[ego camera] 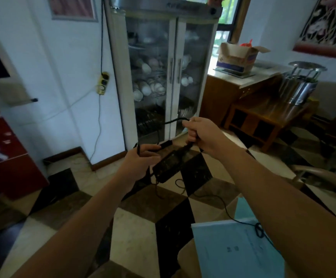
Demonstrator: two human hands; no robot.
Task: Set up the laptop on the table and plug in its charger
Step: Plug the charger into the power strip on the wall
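Note:
Both my hands hold the laptop charger out in front of me above the tiled floor. The black charger brick (170,166) hangs tilted between them. My left hand (141,161) grips the black cord near its plug end, beside the brick. Higher up, my right hand (201,135) grips another stretch of the charger cord (175,120), which loops up in front of the cabinet. More cord trails down and right across the floor to a coil (259,230) on a light blue sheet. No laptop is in view.
A yellow power strip (102,83) hangs on the white wall left of a glass-door dish cabinet (163,77). A wooden low table (263,119) with a steel pot stands right. A red cabinet (4,149) is at left. Light blue paper (235,251) lies bottom right.

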